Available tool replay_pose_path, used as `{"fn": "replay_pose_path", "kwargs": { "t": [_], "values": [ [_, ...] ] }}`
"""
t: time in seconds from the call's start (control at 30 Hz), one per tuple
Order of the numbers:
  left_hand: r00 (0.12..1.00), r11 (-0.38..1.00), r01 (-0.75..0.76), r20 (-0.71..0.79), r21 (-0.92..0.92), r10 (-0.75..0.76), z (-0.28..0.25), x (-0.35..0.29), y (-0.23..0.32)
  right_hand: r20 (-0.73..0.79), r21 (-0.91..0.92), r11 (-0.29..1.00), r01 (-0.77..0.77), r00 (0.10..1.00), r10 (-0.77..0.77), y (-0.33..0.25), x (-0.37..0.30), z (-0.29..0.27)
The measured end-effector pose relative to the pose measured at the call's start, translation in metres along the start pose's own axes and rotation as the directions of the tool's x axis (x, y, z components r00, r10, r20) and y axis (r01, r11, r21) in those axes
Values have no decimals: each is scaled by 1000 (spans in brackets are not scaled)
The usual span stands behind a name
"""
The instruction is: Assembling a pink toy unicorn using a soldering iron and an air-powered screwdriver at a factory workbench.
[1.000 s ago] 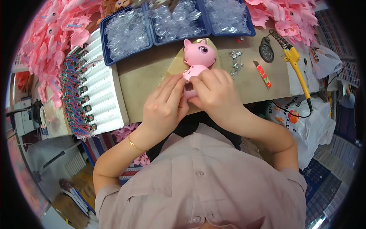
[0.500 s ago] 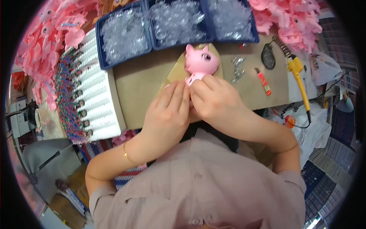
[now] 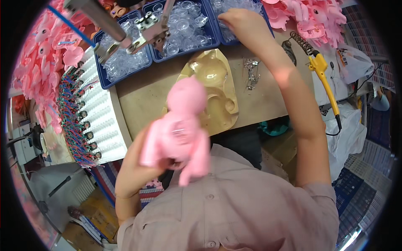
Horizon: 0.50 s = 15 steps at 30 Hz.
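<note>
My left hand is wrapped round a pink plastic toy animal, raised above the table's near edge. The toy is blurred by motion, with a slotted opening in its body. Beyond it lies a yellow moulded holder with hollows, none filled by the toy. My right hand is stretched out over the right-hand blue bin, which holds small clear plastic parts. Its fingers are drawn together; whether they pinch a part cannot be made out.
Two more blue bins of clear parts stand alongside. A metal tool arm hangs over them. At left, a white foam tray holds wired components. Pink shells are piled at both far corners. A yellow soldering iron stands right, beside thin metal pieces.
Both hands were together on the toy over the holder. Now my left hand has lifted it nearer, and my right hand has let go and moved to the far right bin. The tool arm has come into view.
</note>
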<state>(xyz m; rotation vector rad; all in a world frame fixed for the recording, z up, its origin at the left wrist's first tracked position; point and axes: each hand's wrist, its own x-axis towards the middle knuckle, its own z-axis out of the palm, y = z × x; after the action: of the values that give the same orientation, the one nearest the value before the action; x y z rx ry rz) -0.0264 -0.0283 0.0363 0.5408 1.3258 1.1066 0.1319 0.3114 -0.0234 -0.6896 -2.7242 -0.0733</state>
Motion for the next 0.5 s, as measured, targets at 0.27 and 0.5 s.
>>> {"fn": "replay_pose_path", "kwargs": {
  "t": [0.27, 0.5],
  "values": [
    [973, 774, 18, 188, -633, 131, -15, -3, -41, -98, 236, 965, -116, 985, 143, -6, -5, -8],
    [992, 720, -92, -4, -688, 122, -18, 13, -47, -313, 643, 765, 31, 922, 226, -12, -20, -24]
  ]
}}
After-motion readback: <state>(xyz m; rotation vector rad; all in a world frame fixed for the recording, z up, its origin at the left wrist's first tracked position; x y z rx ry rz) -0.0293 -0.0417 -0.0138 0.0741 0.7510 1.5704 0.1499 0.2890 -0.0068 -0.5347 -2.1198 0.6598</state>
